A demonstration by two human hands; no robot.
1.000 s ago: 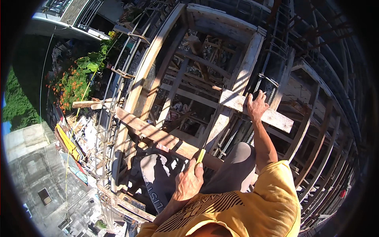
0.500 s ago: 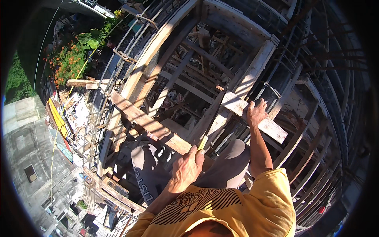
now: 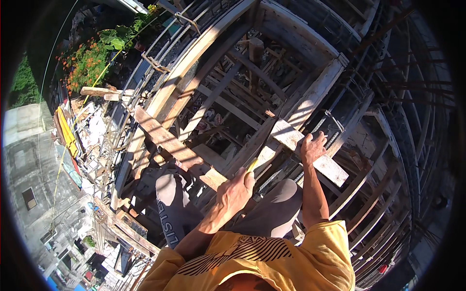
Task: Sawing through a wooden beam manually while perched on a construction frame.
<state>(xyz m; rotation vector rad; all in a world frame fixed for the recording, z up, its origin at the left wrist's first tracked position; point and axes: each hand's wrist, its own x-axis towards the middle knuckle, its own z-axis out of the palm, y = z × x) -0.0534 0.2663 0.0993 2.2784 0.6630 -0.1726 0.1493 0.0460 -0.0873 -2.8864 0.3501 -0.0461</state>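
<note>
My left hand [image 3: 235, 191] is closed around the yellow handle of a handsaw [image 3: 252, 165]. Its thin dark blade, seen nearly edge-on, points away from me and lies against the left end of a short wooden board [image 3: 331, 169]. My right hand [image 3: 313, 147] grips this board from above, fingers bent over its far side. The board lies across a timber form beam [image 3: 307, 106], just beyond my right knee. A small wood piece [image 3: 269, 113] shows on the far side of the blade. Where the teeth meet the wood is hard to see.
A wider plank [image 3: 167, 137] lies to the left across the frame. Ahead, an opening drops to crossed timbers [image 3: 228, 99] below. Steel reinforcing bars [image 3: 170, 48] run along the left edge, beyond which the ground lies far down. Parallel wooden slats [image 3: 361, 194] spread at right.
My left hand and the saw have pushed forward, away from me, along the board's end. My right hand keeps its place on the board. The whole view has shifted slightly.
</note>
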